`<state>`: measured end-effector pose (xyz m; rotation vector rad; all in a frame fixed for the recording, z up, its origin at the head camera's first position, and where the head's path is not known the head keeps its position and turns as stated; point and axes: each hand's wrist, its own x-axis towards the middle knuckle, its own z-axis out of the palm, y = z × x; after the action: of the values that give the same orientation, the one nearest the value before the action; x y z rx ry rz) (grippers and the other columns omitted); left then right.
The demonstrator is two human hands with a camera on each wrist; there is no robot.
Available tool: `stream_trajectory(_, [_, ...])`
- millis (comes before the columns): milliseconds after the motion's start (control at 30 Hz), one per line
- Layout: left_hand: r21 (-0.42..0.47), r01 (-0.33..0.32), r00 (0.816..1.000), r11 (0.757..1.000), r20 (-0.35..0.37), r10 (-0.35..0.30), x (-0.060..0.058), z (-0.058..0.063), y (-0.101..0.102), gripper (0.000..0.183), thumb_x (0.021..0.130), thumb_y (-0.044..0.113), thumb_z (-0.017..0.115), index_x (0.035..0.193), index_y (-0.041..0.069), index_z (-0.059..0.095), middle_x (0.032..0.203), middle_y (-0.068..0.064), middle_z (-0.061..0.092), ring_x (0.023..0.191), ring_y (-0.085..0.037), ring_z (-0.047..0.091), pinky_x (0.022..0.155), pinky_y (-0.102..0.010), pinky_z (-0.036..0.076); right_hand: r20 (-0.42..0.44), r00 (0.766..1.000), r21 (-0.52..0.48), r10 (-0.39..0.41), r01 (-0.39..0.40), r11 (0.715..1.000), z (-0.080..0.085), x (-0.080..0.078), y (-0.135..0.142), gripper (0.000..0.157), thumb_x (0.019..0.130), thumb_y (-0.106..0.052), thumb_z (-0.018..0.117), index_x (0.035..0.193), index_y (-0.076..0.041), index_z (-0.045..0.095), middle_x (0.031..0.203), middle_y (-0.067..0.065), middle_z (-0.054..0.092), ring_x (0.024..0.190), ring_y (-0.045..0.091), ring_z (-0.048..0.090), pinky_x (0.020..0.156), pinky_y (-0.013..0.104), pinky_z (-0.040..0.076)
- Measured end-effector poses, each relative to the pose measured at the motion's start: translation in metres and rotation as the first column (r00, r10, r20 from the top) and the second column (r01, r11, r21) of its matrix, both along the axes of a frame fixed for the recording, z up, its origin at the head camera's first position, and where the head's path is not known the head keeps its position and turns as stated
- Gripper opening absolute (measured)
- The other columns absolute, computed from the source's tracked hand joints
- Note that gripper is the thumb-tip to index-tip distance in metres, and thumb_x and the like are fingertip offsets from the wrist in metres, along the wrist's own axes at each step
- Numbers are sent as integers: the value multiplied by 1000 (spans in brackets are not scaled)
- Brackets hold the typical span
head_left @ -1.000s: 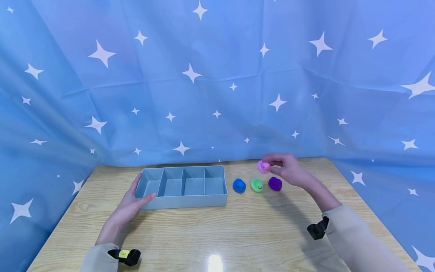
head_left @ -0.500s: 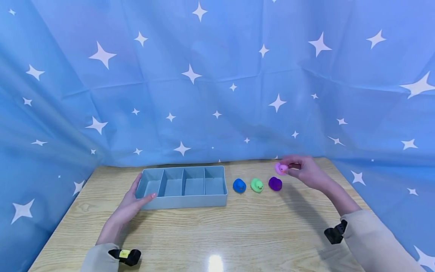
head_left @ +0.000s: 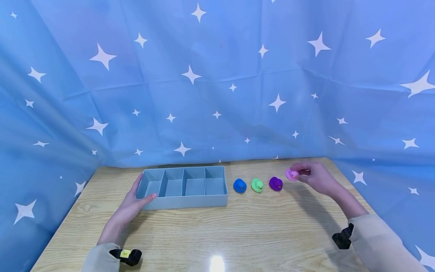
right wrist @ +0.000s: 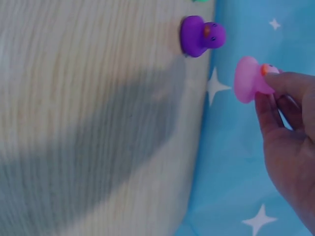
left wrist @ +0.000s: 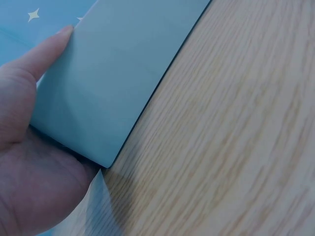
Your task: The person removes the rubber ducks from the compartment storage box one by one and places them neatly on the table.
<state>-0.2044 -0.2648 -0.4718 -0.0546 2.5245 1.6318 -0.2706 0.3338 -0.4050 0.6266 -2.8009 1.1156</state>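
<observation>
My right hand (head_left: 317, 178) pinches a pink rubber duck (right wrist: 247, 81) between thumb and fingertips, at the right end of a row of ducks. The duck is held above the table, its orange beak by the thumb. Beside it sits a purple rubber duck (head_left: 275, 184), then a green rubber duck (head_left: 257, 185) and a blue rubber duck (head_left: 239, 186). My left hand (head_left: 127, 206) grips the left end of a blue-grey divided box (head_left: 185, 201), thumb on the front wall and fingers along the end. No ducks lie in its compartments.
The light wooden table (head_left: 217, 230) ends at the back against a blue curtain (head_left: 217, 94) with white stars, which also hangs at both sides. The right arm casts a shadow across the table's right part.
My right hand has carried the pink duck to the right, past the purple duck, and lowered it a little. My left hand and the box stay in place.
</observation>
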Motion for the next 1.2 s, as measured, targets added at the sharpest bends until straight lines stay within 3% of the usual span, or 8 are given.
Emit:
stream_trajectory(433, [-11,0,1000,1000,0,0,0,-1,-1,105,100,37,69,165,24,-12,171,-14,-12,153,-48,-6,117,-71,12,107,994,9,-36,35,999,-23,-3,14,32,88,2,75,119,12,69,113,27,70,100,36,68,77,20,56])
stream_trajectory(733, [-2,-4,1000,1000,5,4,-1,1,0,104,100,35,68,165,22,-12,171,-15,-12,153,-47,-8,117,-71,10,109,994,43,-26,22,999,-34,-8,16,27,87,6,73,113,12,71,110,27,71,100,38,68,77,21,56])
stream_trajectory(967, [2,-6,1000,1000,-1,6,-1,0,1,106,99,36,70,165,23,-12,170,-16,-12,153,-47,-8,117,-71,9,115,993,67,-36,28,997,-37,-12,17,24,85,9,71,109,10,74,105,23,73,94,29,68,73,21,55])
stream_trajectory(1200, [6,-2,1000,1000,-7,2,-2,-1,-1,105,100,36,69,165,22,-12,171,-15,-12,153,-47,-7,117,-72,10,105,994,77,-24,16,997,-43,-17,20,25,82,12,72,106,8,76,104,21,73,94,29,67,73,21,54])
